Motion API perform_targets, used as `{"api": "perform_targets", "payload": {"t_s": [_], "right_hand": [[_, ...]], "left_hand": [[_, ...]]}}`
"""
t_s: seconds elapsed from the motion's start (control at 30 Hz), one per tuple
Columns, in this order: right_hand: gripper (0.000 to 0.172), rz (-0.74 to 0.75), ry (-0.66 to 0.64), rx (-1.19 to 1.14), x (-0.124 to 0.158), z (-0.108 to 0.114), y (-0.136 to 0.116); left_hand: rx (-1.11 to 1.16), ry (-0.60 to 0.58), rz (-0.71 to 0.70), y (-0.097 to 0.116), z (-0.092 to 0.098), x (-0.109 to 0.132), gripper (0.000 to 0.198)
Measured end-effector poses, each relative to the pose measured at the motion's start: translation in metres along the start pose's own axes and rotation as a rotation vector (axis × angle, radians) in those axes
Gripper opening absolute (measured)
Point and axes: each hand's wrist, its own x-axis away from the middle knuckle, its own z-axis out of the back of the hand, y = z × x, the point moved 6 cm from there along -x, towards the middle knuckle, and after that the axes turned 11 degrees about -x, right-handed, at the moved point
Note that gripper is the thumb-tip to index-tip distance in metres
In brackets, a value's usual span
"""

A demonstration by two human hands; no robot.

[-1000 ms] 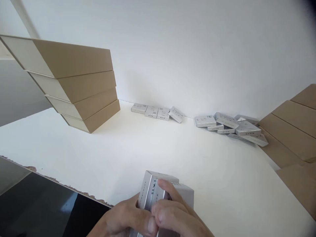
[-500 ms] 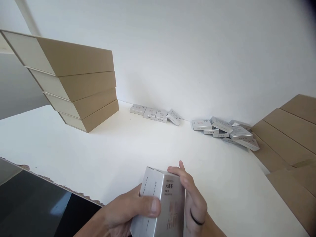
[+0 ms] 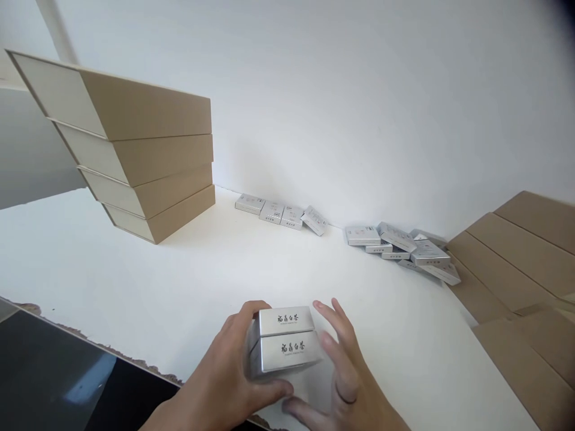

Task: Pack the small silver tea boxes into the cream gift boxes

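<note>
Two silver boxes with dark lettering, one against the other, are at the bottom centre: an upper box (image 3: 286, 321) and a lower box (image 3: 290, 352). My left hand (image 3: 238, 359) is wrapped round their left side, its thumb along the near edge. On the right, my right hand (image 3: 344, 365) has its fingers spread and curved beside the boxes, with a dark band round one finger. Its fingertips are close to the right side; whether they touch is hard to tell.
Tan-and-cream boxes (image 3: 162, 111) are stacked at the left on the white table (image 3: 188, 287). Flat silver boxes lie in a row (image 3: 271, 212) by the wall, with a loose pile (image 3: 429, 251) further right. Brown cartons (image 3: 530, 239) stand at the right; the chipped table edge is near left.
The silver boxes have been turned so their lettered ends face me. My right hand has loosened and spread its fingers, while my left hand keeps hold. The view has shifted slightly.
</note>
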Motion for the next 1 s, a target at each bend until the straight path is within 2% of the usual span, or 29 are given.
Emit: {"api": "perform_targets", "payload": {"t_s": [0.1, 0.17, 0.3, 0.37, 0.43, 0.5, 0.6, 0.73, 0.8, 0.9, 1.0], "right_hand": [[0.087, -0.098, -0.051, -0.010, -0.001, 0.024, 0.025], [0.088, -0.281, -0.057, 0.002, -0.008, 0.038, 0.064], [0.096, -0.739, -0.157, -0.073, -0.032, 0.038, 0.167], [0.094, -0.838, -0.189, -0.048, -0.052, 0.031, 0.212], [0.090, -0.884, -0.212, 0.008, -0.072, 0.022, 0.249], [0.081, -0.921, -0.229, 0.050, -0.089, 0.012, 0.280], [0.061, -0.984, -0.224, 0.067, -0.107, 0.000, 0.313], [0.053, -1.065, -0.190, 0.071, -0.115, -0.006, 0.333], [0.056, -1.081, -0.161, 0.080, -0.112, -0.004, 0.330], [0.066, -1.084, -0.142, 0.029, -0.100, 0.002, 0.306], [0.065, -1.081, -0.149, -0.140, -0.084, 0.012, 0.263]], "left_hand": [[-0.011, -0.011, 0.051, -0.010, -0.002, -0.003, 0.088], [-0.031, -0.018, 0.047, -0.011, -0.006, -0.007, 0.093], [-0.067, -0.007, 0.036, -0.011, -0.008, -0.014, 0.061], [-0.019, -0.013, 0.027, -0.015, -0.005, -0.015, 0.052], [0.041, -0.039, 0.010, -0.021, 0.004, -0.016, 0.055], [0.102, -0.100, 0.015, -0.027, 0.020, -0.020, 0.055], [0.191, -0.204, 0.076, -0.030, 0.063, -0.038, 0.053], [0.085, -0.357, 0.310, -0.036, 0.128, -0.069, 0.057], [-0.048, -0.356, 0.371, -0.039, 0.154, -0.079, 0.057], [-0.469, -0.167, 0.359, -0.040, 0.183, -0.084, 0.051], [-0.765, 0.002, 0.299, -0.027, 0.189, -0.077, 0.054]]}}
